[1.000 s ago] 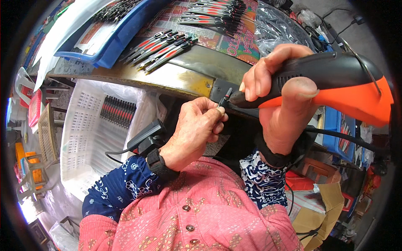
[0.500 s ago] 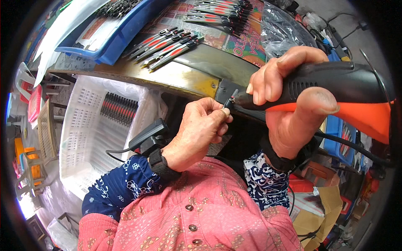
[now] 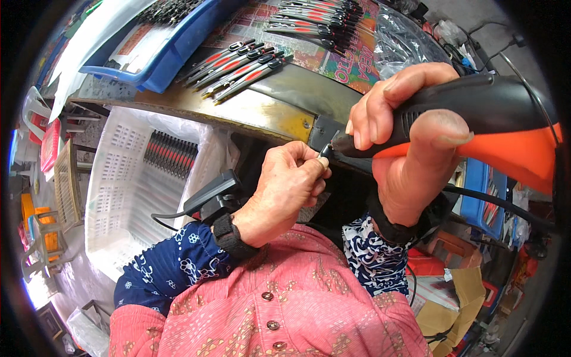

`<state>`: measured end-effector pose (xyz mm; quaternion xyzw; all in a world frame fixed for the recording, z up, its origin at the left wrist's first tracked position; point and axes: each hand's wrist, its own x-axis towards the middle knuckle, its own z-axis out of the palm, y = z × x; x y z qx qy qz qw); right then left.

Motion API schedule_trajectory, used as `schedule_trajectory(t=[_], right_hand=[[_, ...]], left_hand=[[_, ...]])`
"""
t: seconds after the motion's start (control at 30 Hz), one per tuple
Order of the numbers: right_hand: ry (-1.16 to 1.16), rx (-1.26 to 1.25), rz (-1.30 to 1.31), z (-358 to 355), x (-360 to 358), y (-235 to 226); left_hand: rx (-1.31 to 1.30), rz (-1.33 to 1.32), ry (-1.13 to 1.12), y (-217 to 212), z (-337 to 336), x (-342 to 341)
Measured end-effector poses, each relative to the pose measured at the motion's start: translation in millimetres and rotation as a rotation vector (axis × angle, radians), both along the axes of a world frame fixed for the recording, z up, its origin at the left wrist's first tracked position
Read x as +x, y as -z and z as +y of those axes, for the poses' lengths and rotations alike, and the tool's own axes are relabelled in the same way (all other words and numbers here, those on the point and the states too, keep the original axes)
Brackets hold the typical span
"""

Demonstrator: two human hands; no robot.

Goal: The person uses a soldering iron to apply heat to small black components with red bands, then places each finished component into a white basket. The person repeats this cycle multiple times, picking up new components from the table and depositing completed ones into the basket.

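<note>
My left hand [image 3: 285, 184] pinches a small dark piece [image 3: 325, 152] between thumb and fingertips, just off the table's front edge; most of it is hidden by my fingers. My right hand [image 3: 407, 169] wraps round a black and orange hand-held power tool [image 3: 493, 157], with the thumb along its near side. The narrow black nose of the tool points left and meets the small piece, or comes very close to it. On the table beyond, a small group of slim grey, red and black pen-like tools [image 3: 241, 66] lies side by side.
More of these tools [image 3: 315, 21] lie at the back on a printed sheet, beside clear plastic bags [image 3: 407, 44]. A blue tray [image 3: 169, 59] of dark parts stands back left. Below, a white basket [image 3: 113, 196] holds a row of tools. A black cable [image 3: 505, 205] runs at right.
The power tool has shifted slightly left and its nose sits closer over the small piece. My left hand keeps its pinch, almost unmoved.
</note>
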<state>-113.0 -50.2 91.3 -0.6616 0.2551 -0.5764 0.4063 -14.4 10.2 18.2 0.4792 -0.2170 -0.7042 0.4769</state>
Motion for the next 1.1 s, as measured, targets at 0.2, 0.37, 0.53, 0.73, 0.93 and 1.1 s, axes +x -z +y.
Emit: schedule_trajectory(t=[0.2, 0.37, 0.53, 0.73, 0.93, 1.1], right_hand=[[-0.07, 0.014, 0.018, -1, -4, -1], [-0.075, 0.026, -0.014, -2, -4, 1], [-0.056, 0.026, -0.017, -3, -4, -2], [-0.065, 0.012, -0.004, -4, -6, -1], [-0.068, -0.013, 0.002, -4, -6, -2], [-0.098, -0.01, -0.013, -1, -12, 0]], left_hand=[[-0.021, 0.02, -0.051, -1, -1, -4], [0.001, -0.026, -0.028, -4, 2, -5], [0.006, -0.043, -0.021, -6, 4, -7], [0.017, -0.046, -0.025, -5, 5, -9], [0.006, -0.048, -0.017, -6, 4, -9], [-0.007, -0.108, -0.013, -7, 5, -12]])
